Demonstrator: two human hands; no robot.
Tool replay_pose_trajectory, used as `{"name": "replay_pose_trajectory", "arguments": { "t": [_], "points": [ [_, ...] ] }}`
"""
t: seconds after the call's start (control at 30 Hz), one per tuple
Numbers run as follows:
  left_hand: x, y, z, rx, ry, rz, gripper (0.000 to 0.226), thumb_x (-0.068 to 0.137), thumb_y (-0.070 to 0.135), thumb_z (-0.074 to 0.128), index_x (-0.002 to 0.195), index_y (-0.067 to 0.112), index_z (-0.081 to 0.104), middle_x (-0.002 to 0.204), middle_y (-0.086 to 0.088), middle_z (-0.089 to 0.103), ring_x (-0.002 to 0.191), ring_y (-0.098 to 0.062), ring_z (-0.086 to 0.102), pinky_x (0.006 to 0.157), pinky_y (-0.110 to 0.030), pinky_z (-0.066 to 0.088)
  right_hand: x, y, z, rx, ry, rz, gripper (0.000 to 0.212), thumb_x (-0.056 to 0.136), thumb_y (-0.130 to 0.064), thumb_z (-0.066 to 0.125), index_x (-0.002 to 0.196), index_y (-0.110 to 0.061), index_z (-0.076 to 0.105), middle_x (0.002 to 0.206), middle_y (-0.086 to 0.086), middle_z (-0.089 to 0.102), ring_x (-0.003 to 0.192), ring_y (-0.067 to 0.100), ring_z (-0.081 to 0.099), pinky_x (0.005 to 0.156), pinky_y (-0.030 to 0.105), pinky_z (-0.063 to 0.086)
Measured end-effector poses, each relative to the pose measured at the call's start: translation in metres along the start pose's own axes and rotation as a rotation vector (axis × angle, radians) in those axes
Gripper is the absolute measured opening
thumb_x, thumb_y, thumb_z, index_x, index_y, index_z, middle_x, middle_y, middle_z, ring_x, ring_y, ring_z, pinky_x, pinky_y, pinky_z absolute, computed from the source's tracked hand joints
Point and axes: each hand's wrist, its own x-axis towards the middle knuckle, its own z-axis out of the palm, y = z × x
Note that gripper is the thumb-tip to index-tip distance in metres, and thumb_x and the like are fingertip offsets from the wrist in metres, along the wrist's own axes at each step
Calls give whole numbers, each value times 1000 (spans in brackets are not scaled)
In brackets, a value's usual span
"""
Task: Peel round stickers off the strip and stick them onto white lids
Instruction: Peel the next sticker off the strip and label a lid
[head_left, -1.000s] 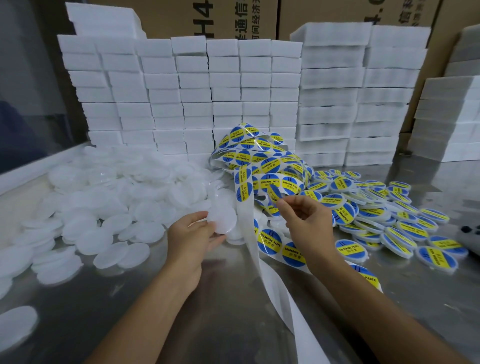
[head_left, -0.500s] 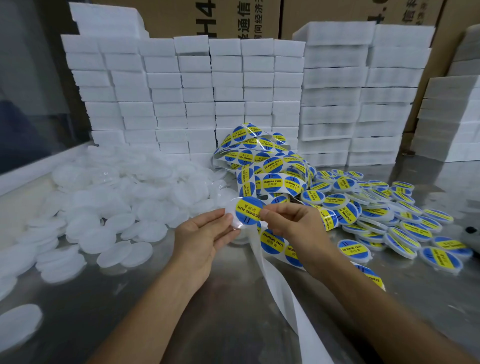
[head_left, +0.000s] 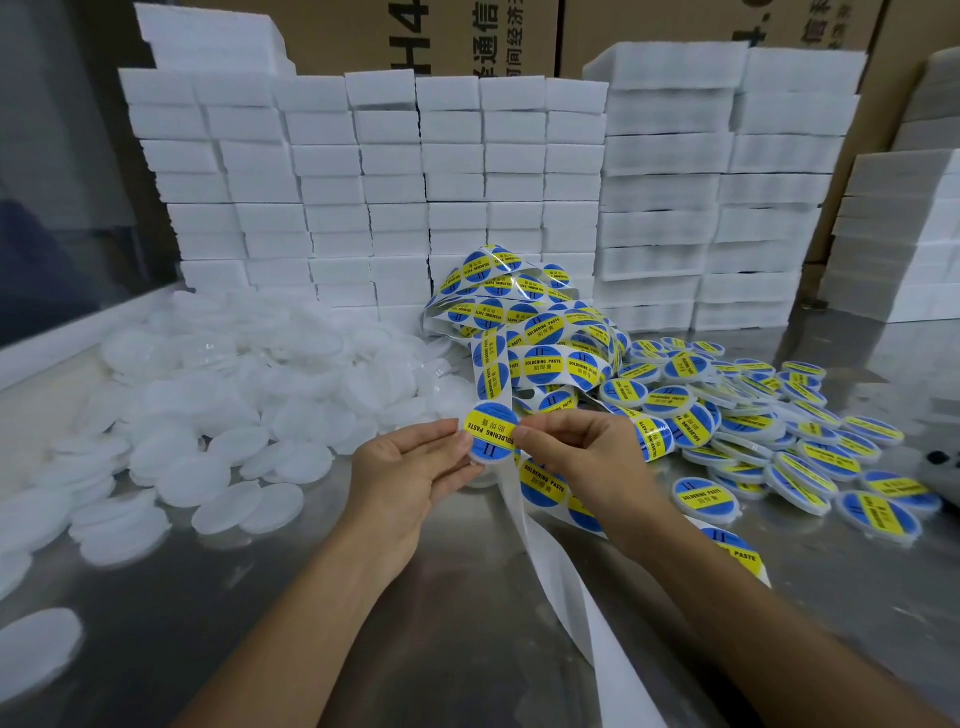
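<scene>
At the far left we saw a heap of plain white lids (head_left: 223, 395) spread over the steel tabletop (head_left: 322, 623), with a single lid (head_left: 36, 652) lying apart near the front edge. Behind the heap rose a wall of stacked white foam blocks (head_left: 395, 187), and above it the brown faces of cardboard cartons (head_left: 483, 31) printed with dark characters. Toward the middle, our left hand (head_left: 402, 475) held a stickered lid (head_left: 491, 434) up off the tabletop, its fingers (head_left: 441, 436) lying nearly straight against the lid's left edge and the thumb coming in from below. The lid's face showed a round blue sticker with a yellow band reading SOLDERING PASTE. Our right hand (head_left: 584, 457) met the same lid from the other side, thumb and forefinger pinching its right edge and the remaining fingers curled. Just behind both hands lay a tangled sticker strip (head_left: 524, 322), looped on itself and loaded with blue-and-yellow stickers, while its bare white backing (head_left: 566, 587) trailed down between our forearms to the bottom of the view. To the right, a pile of labelled lids (head_left: 769, 431) covered the tabletop, overlapping one another, with taller foam stacks (head_left: 727, 187) behind them.
</scene>
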Motion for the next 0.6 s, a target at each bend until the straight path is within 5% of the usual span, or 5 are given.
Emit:
{"name": "replay_pose_trajectory", "arguments": {
  "t": [0.43,0.6],
  "points": [
    [-3,0,0,73,-6,55,16,76,-4,74,91,1,69,84,-18,75,77,-26,75,62,-25,58,2,1,-1,-52,28,-16,4,83,-11,77,80,-15,77,74,-1,76,66,6,71,58,13,52],
    [-6,-2,5,188,-29,143,15,73,-3,77,83,7,72,78,-14,75,72,-24,74,61,-22,57,4,7,-5,-351,60,-175,7,81,-20,80,76,-21,75,68,-4,74,63,9,70,61,20,58]
  ]
}}
